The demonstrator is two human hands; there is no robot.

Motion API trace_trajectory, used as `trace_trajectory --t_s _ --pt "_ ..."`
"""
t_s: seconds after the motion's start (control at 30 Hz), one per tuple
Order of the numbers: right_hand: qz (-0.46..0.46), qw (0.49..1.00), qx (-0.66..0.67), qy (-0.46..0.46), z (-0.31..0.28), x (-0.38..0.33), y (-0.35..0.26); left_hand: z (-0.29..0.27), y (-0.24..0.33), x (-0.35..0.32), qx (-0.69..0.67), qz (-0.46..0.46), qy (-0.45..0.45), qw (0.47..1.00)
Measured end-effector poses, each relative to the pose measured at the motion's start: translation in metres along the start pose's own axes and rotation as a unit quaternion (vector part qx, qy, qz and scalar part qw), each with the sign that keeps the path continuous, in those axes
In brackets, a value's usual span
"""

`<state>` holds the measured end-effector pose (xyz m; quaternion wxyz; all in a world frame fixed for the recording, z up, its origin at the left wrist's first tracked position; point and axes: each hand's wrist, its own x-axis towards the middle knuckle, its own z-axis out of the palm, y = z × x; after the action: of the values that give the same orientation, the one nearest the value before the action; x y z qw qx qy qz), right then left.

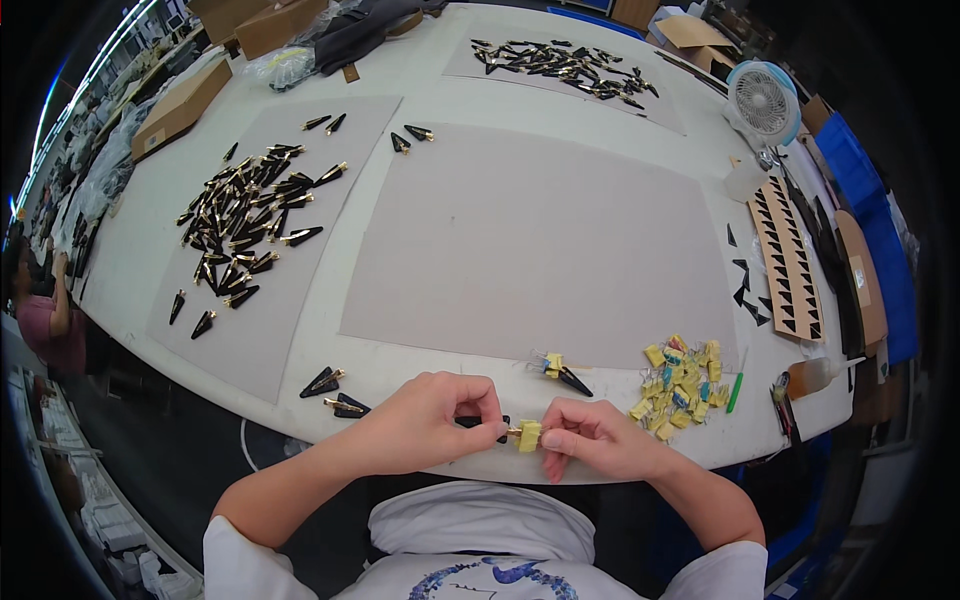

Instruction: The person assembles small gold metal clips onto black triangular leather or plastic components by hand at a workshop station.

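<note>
Head view, looking down on a white counter [600,455]. Both grips meeting at its near edge: left hand [430,420] clenched on a black pointed piece [470,422], mostly hidden in the fingers; right hand [590,437] pinching a yellow clip [529,436] on that piece's gold-coloured end, just between the two grips.

Just beyond the grips, one finished black piece with a yellow clip [560,372] lying free. Right of the right grip, a heap of yellow clips [680,388], too many to count, with a green stick [736,393] beside it. Left of the left grip, two black pieces [335,392] near the counter edge. Further off, beyond and left, a dense pile of black pointed pieces [245,215] on a grey card sheet [250,340]; a large bare grey sheet [540,240] straight ahead; a second pile [565,62] at the far side. Small white fan [763,100] far right. Nothing lying between the grips and the body.
</note>
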<state>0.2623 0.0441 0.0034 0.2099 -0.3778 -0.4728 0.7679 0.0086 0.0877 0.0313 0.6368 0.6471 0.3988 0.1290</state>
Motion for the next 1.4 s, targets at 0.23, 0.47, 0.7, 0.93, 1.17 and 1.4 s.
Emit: trace_trajectory --t_s 0.23,0.47,0.7,0.93,1.17,1.4 --pt "0.0 1.0 -0.011 0.0 0.003 0.002 -0.002 -0.002 0.006 -0.001 0.059 0.026 0.007 0.998" --pt "-0.006 1.0 -0.017 0.008 0.005 0.004 0.001 0.003 0.013 -0.002 0.104 0.016 0.018 0.994" --pt "-0.005 1.0 -0.004 0.008 0.006 0.006 -0.001 0.003 0.004 0.0 0.063 0.031 0.02 0.997" --pt "0.0 1.0 -0.009 0.008 0.005 0.005 -0.002 0.003 0.002 0.002 0.057 0.036 0.017 0.998" --pt "0.011 1.0 -0.005 0.012 0.006 0.005 -0.002 0.001 0.005 0.002 0.081 0.006 -0.003 0.997" --pt "0.019 1.0 -0.001 0.022 0.007 0.007 -0.003 0.002 0.006 0.0 0.104 0.012 0.018 0.994"
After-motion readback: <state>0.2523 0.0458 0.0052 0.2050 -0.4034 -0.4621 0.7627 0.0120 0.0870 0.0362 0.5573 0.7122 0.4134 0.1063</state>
